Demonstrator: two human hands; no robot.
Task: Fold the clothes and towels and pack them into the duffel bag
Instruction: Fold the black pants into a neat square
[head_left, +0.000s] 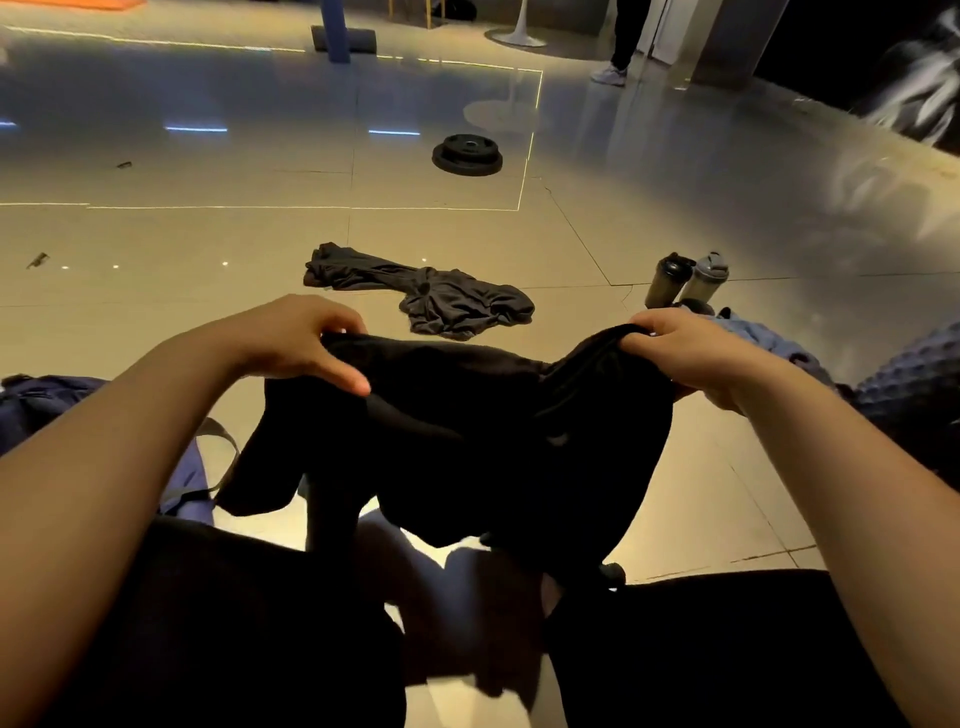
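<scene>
A black garment (467, 436) hangs in the air above my lap, stretched between both hands. My left hand (301, 343) pinches its upper left edge, thumb on the near side. My right hand (691, 353) grips its upper right corner in curled fingers. A crumpled dark grey garment (431, 293) lies on the tiled floor just beyond. The navy duffel bag (31, 405) sits at my left, mostly hidden behind my left forearm. A blue textured towel (904, 389) lies at my right, partly behind my right arm.
Two shaker bottles (685, 280) stand on the floor at the right. A black weight plate (467, 154) lies farther out. A person's legs (621, 47) stand at the back by a white table base (517, 31). A blue post (335, 31) rises at the back centre.
</scene>
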